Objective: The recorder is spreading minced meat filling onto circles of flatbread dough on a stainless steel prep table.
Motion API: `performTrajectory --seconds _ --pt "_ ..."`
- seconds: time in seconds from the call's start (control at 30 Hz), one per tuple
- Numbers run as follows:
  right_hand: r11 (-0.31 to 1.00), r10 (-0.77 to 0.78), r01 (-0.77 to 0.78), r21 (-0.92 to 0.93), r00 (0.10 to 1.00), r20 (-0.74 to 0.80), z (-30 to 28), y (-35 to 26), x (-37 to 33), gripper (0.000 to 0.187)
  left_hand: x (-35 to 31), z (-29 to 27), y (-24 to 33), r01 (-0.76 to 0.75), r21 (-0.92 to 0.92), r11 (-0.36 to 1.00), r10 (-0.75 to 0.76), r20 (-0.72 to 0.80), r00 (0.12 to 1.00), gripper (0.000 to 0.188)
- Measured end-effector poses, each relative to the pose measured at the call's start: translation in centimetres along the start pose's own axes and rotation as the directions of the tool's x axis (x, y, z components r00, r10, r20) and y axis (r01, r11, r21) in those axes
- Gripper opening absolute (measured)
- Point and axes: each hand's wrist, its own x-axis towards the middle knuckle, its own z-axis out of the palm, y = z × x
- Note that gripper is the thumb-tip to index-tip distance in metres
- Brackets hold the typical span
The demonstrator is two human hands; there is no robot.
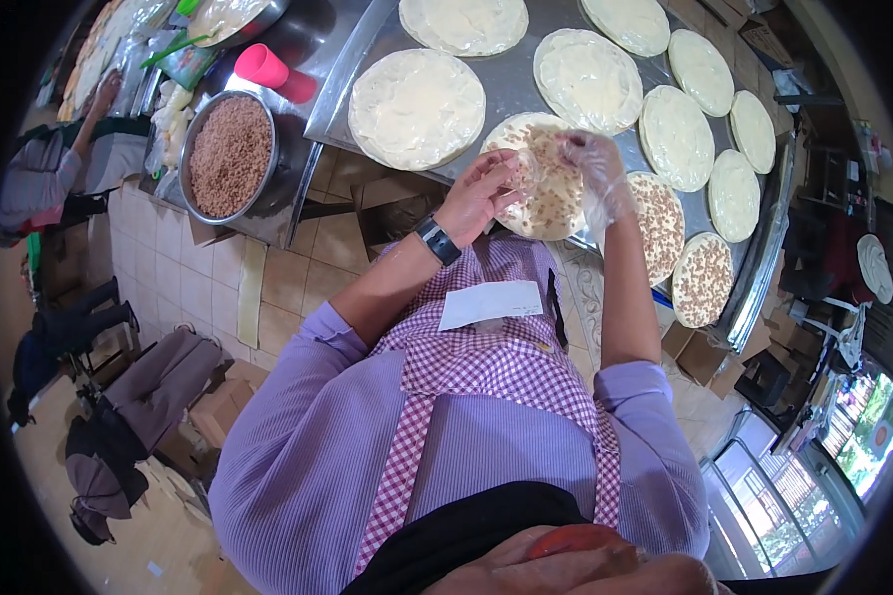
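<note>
In front of me lies a round flat base (536,213) spread with pale cream and partly scattered with brown crumbs. Over its left side is my left hand (478,196), bare, with a dark watch band at the wrist. Its fingers are bent and drawn together; what they hold, if anything, is too small to make out. My right hand (597,171), in a loose clear plastic glove, hovers above the right side, fingertips pinched and pointing down. Whether crumbs are in that pinch is hidden. Two more crumb-covered rounds, a nearer one (702,281) and another (656,226), lie to the right.
Several plain cream-covered rounds (417,109) fill the metal tray (511,71). On the metal table to the left stand a steel bowl of brown crumbs (230,157) and a pink cup (261,66). Another person's arm (87,124) reaches in at far left. Cardboard boxes (700,352) sit below the tray.
</note>
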Motion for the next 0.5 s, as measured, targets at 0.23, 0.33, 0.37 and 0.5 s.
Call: performTrajectory --seconds 0.23,0.33,0.37,0.5 --pt "0.624 -0.448 0.362 -0.692 0.892 0.061 0.7 -1.3 3.5 0.019 -0.9 -0.1 1.1 -0.033 -0.051 0.998 0.035 0.025 0.999 0.026" --pt "0.541 -0.399 0.302 -0.785 0.914 0.077 0.4 -1.2 4.2 0.017 -1.2 -0.4 1.5 -0.06 -0.053 0.997 0.061 0.004 0.998 0.025" --pt "0.497 -0.411 0.312 -0.81 0.906 0.097 0.1 -1.2 4.3 0.017 -1.3 -0.5 1.6 -0.064 -0.056 0.996 0.064 0.002 0.998 0.025" --pt "0.528 -0.433 0.321 -0.786 0.898 0.076 0.1 -1.2 4.0 0.016 -1.6 -1.0 1.9 -0.082 -0.085 0.993 0.081 -0.013 0.997 0.024"
